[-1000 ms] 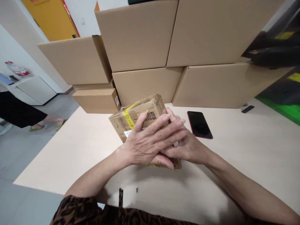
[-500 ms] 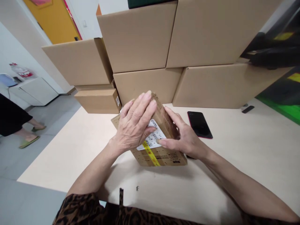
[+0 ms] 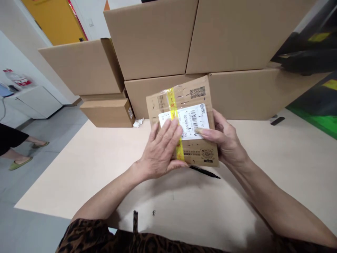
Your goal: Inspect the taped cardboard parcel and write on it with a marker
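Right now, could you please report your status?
Left hand on parcel; right hand gripping its edge. White label partly covered. Black pen on table nearby.

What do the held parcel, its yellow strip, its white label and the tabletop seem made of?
Parcel: cardboard, matte brown, with printed codes and straight box edges.
Yellow strip: probably thin plastic tape, lying flat with red print.
White label: paper or coated film, smooth, black-printed; the look leaves it open.
Tabletop: perhaps laminated board, pale and smooth, with soft bright reflections.

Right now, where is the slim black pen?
In the head view, the slim black pen is right of centre, just below the taped brown cardboard parcel, between the left hand and the right wrist.
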Available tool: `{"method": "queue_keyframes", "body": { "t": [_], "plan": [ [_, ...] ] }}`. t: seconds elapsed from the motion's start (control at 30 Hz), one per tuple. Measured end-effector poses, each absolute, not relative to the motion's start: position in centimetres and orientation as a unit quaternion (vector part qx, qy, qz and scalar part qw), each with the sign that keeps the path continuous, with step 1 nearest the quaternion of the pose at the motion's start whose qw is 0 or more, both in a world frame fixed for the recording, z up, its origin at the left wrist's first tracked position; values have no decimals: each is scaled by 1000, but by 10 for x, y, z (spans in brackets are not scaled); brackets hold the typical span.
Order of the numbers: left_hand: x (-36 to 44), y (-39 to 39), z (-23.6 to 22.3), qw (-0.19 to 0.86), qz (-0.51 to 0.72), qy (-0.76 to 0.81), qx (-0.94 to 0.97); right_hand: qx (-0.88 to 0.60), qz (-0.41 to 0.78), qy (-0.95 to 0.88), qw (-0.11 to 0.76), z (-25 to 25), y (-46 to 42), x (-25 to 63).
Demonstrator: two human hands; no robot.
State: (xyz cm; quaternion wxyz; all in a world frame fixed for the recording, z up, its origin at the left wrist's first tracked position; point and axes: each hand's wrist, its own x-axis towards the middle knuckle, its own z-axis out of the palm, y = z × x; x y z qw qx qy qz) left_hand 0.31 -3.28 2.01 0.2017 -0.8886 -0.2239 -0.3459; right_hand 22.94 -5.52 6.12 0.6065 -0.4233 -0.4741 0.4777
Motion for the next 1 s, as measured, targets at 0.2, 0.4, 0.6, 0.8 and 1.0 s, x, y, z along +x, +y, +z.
{"method": "queue_keyframes", "body": {
  "t": [0.2,0.4,0.6,0.8,1.0],
  "plan": [
    [15,-42,13,213,-330,-177,-903,-381,466,-409,686,64,-47,233],
    [-6,-4,6,103,-470,-217,-849,-374,494,-384,684,62,-42,232],
    [-13,5,1,-100,-493,-213,-838,-413,550,-378,620,60,-36,230],
    [-7,-1,-4,-132,-528,-250,-801,-439,555,-433,558,56,-34,229],
    [2,-12,-2,-296,-576,-282,-708,-415,590,-389,573,56,-41,220]
  ]
}}
